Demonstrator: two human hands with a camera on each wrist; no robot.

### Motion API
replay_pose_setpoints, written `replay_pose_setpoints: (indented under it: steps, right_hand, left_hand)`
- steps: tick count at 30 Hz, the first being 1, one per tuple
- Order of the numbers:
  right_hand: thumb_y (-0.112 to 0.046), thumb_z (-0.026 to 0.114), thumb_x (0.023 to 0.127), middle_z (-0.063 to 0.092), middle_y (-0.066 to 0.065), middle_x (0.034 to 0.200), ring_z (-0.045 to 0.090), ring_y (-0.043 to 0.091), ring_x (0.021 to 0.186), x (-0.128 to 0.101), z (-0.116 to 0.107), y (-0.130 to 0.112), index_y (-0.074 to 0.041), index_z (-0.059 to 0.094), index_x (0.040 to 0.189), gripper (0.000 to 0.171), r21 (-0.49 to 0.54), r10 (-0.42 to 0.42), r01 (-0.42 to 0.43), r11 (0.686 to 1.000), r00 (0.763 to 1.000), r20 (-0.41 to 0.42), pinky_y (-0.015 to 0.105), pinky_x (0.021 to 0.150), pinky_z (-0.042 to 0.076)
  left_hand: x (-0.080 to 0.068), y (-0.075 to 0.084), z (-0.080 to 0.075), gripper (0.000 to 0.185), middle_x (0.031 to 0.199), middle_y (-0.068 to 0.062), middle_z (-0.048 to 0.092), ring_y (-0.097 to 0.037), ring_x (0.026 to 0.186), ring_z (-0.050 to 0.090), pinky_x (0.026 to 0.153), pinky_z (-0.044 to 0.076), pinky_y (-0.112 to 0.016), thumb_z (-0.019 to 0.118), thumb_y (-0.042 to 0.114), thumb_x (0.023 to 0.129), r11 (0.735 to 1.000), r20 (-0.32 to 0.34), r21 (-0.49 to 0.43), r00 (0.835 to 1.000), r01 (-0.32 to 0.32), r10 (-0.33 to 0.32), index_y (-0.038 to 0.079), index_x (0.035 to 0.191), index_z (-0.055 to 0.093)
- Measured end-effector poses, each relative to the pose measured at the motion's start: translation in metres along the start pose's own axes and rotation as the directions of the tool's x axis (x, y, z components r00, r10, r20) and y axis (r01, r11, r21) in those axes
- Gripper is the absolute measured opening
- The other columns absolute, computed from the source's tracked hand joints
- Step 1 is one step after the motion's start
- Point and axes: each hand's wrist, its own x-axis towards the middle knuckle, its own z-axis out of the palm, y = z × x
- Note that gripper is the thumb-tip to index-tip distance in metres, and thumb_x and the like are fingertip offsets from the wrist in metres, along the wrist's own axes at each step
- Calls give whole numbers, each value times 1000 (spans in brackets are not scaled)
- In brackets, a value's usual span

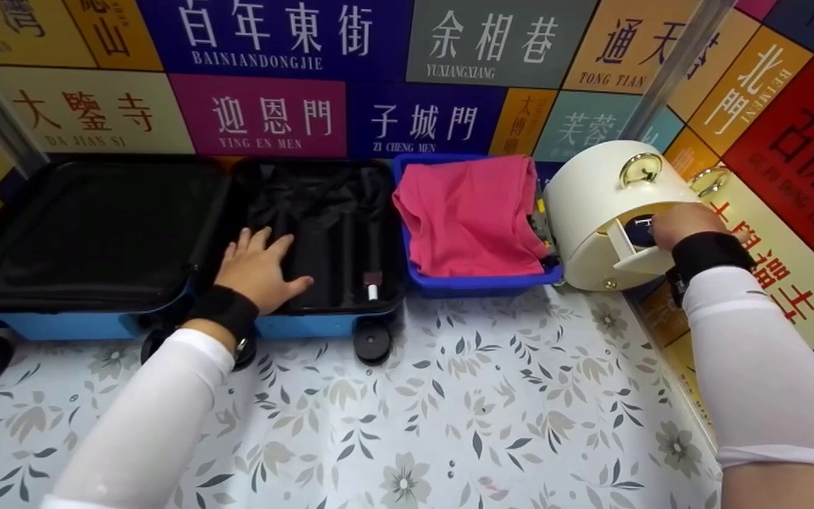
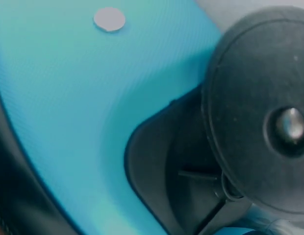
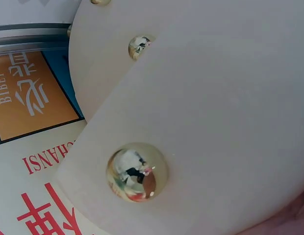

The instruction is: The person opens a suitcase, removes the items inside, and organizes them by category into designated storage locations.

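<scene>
My left hand point(image 1: 257, 270) lies spread, palm down, over the near left part of the open suitcase's lined half point(image 1: 329, 254), its fingers straight. Black lining and straps fill that half. To the right, my right hand point(image 1: 686, 223) is at the opening of a cream rounded box point(image 1: 584, 205) with gold rings and gold knobs. Inside the opening sits a dark blue thing point(image 1: 639, 230) with white marks, next to my fingers. The fingertips are hidden, so their hold cannot be seen. In the right wrist view, a cream panel point(image 3: 215, 112) with a gold knob point(image 3: 136, 172) fills most of the frame.
The suitcase's other half point(image 1: 110, 233) lies at the left, with black wheels point(image 1: 372, 342) along the near edge. Between suitcase and box stands a blue basket point(image 1: 478, 284) with pink cloth point(image 1: 470, 212). Printed walls point(image 1: 273, 113) rise behind and at right.
</scene>
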Motion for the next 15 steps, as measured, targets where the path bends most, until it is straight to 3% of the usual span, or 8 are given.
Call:
replay_pose_setpoints:
  steps: [2,10,15]
  right_hand:
    - [-15,34,104,55,51,117,55,58,103,0,0,1,26,60,103,49,-9,-27,27,1000,1000,0,69,99,47]
    - [-16,36,102,54,51,121,55,59,106,-3,1,-1,27,59,110,50,23,7,-7,1000,1000,-7,73,102,46]
    - [-21,39,103,50,49,131,50,60,116,-3,2,-2,26,55,121,53,85,95,-95,992,995,5,81,111,32]
  left_hand:
    - [0,0,0,87,171,-29,24,-55,159,8,128,11,-69,70,55,96,1000,1,1,1000,1,-1,12,164,38]
    - [-1,1,1,86,171,-29,25,-55,159,9,128,12,-69,70,55,96,1000,-5,-3,1000,4,-4,11,163,40]
    - [0,3,1,86,171,-28,25,-55,160,9,128,11,-69,70,55,96,1000,-7,-3,1000,4,-4,12,163,39]
